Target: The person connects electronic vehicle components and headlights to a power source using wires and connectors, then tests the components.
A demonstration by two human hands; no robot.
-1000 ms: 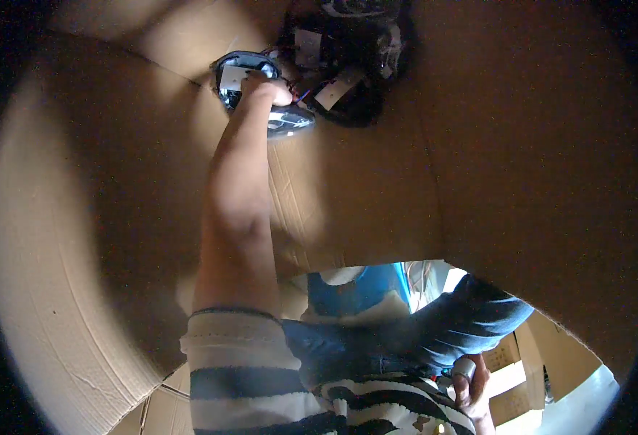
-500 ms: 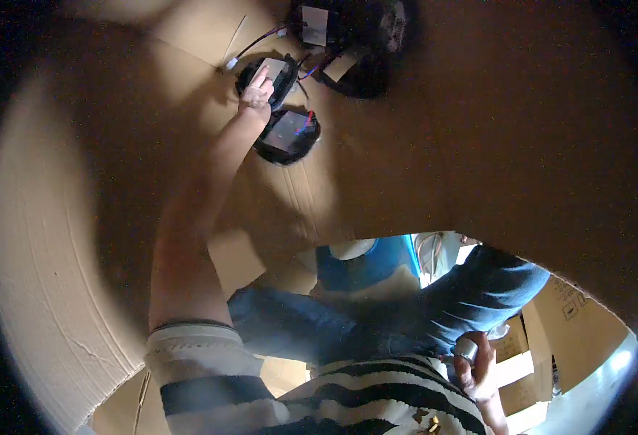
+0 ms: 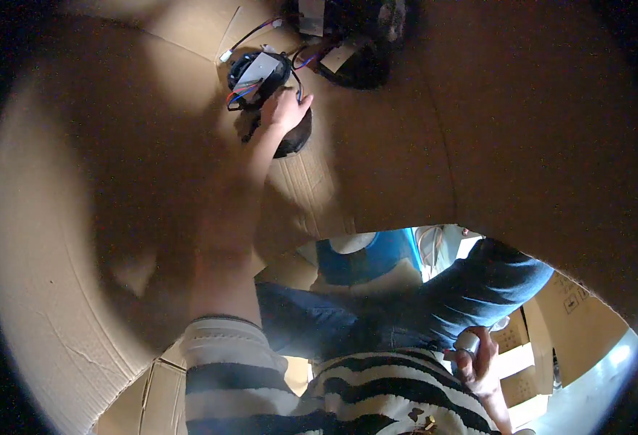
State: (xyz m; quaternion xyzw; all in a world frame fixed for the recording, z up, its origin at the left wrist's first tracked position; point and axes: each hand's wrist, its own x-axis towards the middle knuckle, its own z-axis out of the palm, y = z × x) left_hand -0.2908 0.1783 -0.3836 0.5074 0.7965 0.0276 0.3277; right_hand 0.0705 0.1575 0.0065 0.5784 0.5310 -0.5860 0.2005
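My left hand (image 3: 285, 111) reaches far forward and grips the far side of the nearest black round part (image 3: 298, 138). Its thumb sticks out to the right, while the other fingertips are hidden. Just beyond lies a second black round part (image 3: 279, 78) with a pale rectangular plate (image 3: 256, 71) and red and blue wires. Down at the lower right, beside my thigh, my right hand (image 3: 482, 366) is closed around a small grey cylinder (image 3: 467, 342).
Brown cardboard (image 3: 384, 167) spreads under the parts, with a cut edge nearest me. More dark round parts (image 3: 362, 67) with pale plates sit at the top. A cable with a white connector (image 3: 226, 55) lies at upper left. A blue container (image 3: 366, 264) shows below the edge.
My left hand has moved from the farther round part to the nearer one. The farther part has turned, its red and blue wires now showing. My right hand stays with the cylinder.
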